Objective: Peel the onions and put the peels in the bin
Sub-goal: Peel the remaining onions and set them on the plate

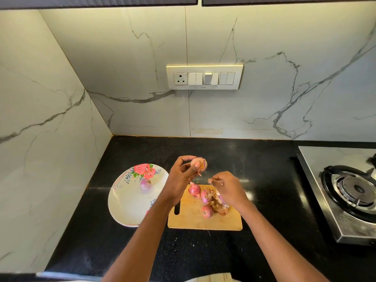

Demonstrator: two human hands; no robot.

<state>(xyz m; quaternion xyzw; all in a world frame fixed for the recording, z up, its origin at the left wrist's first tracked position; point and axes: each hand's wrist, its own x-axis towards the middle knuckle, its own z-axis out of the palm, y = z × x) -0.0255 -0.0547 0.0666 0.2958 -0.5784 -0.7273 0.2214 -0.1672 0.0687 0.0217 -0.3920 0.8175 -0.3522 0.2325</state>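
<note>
Your left hand point(183, 176) is raised, fingers curled in a grip; your right hand point(225, 185) is lower, fingertips pinched, both forearms extended.

One head-worn wide-angle view, looking forward and down from above the worktop point(142, 251), close over both arms, facing the marble wall point(264, 47).

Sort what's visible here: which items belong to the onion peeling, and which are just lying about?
In the job: left hand holding an onion; right hand; three onions and a peel pile on the cutting board; peeled onion on the floral plate.

Lying about: gas stove; switch panel.
</note>
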